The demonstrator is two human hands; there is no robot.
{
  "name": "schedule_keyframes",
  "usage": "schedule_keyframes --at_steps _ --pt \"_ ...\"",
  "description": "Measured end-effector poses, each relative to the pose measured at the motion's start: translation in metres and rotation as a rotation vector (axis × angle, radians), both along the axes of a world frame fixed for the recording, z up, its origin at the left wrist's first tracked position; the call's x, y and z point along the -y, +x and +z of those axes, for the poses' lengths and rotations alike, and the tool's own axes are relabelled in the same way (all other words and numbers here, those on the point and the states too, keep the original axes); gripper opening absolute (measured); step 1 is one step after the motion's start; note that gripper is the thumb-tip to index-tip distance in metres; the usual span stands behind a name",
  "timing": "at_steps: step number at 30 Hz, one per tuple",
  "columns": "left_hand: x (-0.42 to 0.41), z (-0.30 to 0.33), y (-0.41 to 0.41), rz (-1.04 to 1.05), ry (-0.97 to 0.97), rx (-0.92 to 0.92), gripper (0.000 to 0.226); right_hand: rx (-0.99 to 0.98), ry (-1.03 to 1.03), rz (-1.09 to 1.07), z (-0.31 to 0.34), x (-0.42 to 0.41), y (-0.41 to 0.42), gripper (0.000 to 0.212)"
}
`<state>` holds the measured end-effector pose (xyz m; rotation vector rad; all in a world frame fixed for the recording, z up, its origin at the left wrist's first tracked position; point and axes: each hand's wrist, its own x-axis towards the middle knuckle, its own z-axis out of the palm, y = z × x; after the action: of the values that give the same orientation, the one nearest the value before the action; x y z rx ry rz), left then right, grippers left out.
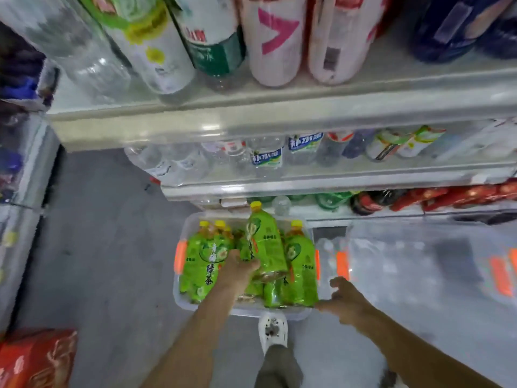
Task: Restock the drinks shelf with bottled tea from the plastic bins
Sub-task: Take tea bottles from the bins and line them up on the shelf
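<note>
While the left hand [240, 266] grips a green-labelled tea bottle [264, 245] low on its body, fingers curled round it, the bottle sits lifted above its neighbours in the clear plastic bin [279, 313], yellow cap pointing toward the shelves. Bin rests on the grey floor [106, 247], directly in front of the lowest shelf. Orange latches [180, 256] show on the bin's left and right sides.

Inside the bin: more tea bottles [201, 261] of the same kind, green wrap, yellow caps, packed side by side; exact count cannot be told.

Right hand [345, 299] hovers at the bin's near right corner, fingers loosely spread, holding nothing; whether a fingertip touches the rim cannot be told.

Just right of the bin: a second clear bin [405, 264], also with orange latches, contents blurred.

Behind the bin: shelf unit [279, 189]. Lowest tier holds green and red drinks; the tier above holds clear water bottles [265, 156]; the top tier holds large bottles [274, 46], one pink-and-white.

Near side of the bin: a white shoe [272, 329] and a grey trouser leg. Far left of the bin, at the frame's lower corner, a red package [36, 359].
</note>
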<state>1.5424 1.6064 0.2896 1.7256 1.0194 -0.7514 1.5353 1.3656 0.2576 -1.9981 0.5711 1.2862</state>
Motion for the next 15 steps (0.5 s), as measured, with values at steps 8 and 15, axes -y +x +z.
schedule_keyframes --at_steps 8,15 --pt "-0.002 -0.090 0.051 -0.028 0.003 -0.009 0.115 0.111 -0.215 -0.168 -0.083 -0.076 0.000 0.092" --pt "0.005 -0.118 0.062 0.060 0.072 -0.125 0.130 0.200 -0.289 -0.173 -0.100 -0.083 -0.006 0.096"
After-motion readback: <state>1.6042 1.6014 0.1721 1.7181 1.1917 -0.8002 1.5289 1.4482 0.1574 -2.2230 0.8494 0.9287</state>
